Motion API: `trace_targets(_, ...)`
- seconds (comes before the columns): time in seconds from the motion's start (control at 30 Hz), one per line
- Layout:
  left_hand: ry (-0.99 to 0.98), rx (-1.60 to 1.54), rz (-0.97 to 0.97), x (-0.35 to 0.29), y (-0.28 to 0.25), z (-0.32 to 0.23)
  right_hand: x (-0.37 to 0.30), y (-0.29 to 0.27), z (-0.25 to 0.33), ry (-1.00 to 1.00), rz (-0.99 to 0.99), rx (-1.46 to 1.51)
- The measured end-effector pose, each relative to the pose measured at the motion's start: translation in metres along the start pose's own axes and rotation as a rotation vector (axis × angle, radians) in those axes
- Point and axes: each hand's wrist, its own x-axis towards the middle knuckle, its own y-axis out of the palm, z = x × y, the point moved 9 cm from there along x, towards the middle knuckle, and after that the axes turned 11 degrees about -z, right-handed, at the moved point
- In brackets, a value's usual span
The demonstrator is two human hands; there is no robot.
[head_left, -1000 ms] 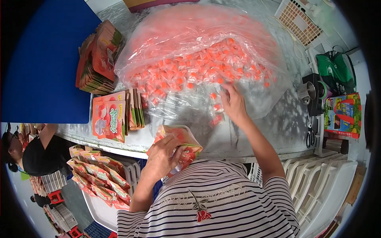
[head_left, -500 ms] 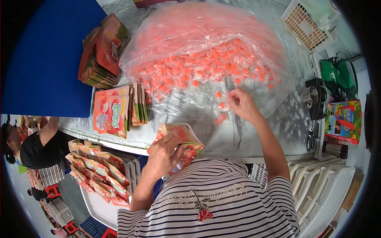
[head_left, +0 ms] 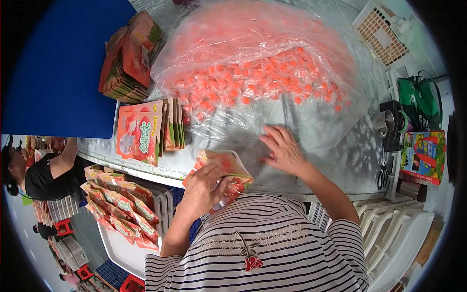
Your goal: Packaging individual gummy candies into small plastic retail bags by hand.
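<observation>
My left hand (head_left: 203,190) is closed around a red and green snack pouch (head_left: 228,164) just in front of my body, and the pouch's mouth gapes upward. Over the bare table to its right, my right hand (head_left: 284,152) is cupped palm down, its thumb apart from its fingers. What lies under that palm is hidden, apart from a faint pinkish spot by the thumb. Beyond both hands, a large clear plastic bag (head_left: 258,36) lies spread open, with many small wrapped orange-red candies (head_left: 233,85) heaped at its mouth.
Flat pouches stand in a stack (head_left: 141,134) left of the bag, with another stack (head_left: 129,63) behind. Filled pouches (head_left: 121,204) sit on a white tray (head_left: 121,253) at lower left. Scissors (head_left: 383,175) and a metal cup (head_left: 384,121) are at the right. A co-worker (head_left: 46,175) is at far left.
My right hand has moved left and nearer to me, from pinched fingers to a cupped palm. The few loose candies beside it no longer show. My left hand keeps the pouch in place.
</observation>
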Motion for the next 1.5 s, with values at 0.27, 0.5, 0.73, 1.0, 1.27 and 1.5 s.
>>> trace_targets(0.27, 0.058, 0.028, -0.008, 0.008, -0.003, -0.009, -0.017, -0.024, 0.007, -0.058, -0.268, -0.146)
trace_targets(0.5, 0.048, 0.023, 0.042, 0.008, 0.011, -0.008, -0.019, -0.017, -0.044, 1.048, -0.335, 0.833)
trace_targets(0.73, 0.105, 0.025, 0.044, 0.004, 0.021, -0.007, 0.031, 0.009, 0.027, 1.092, -0.224, 1.614)
trace_targets(1.0, 0.102, -0.035, 0.063, 0.004, 0.022, -0.015, 0.043, -0.010, 0.058, 0.665, -0.269, 0.988)
trace_targets(1.27, 0.021, -0.110, 0.058, 0.010, 0.018, -0.011, 0.044, -0.034, 0.089, 0.277, -0.189, 0.813)
trace_targets(1.5, 0.264, -0.001, 0.054, 0.002, 0.029, -0.034, 0.041, -0.034, 0.101, 0.201, -0.114, 0.592)
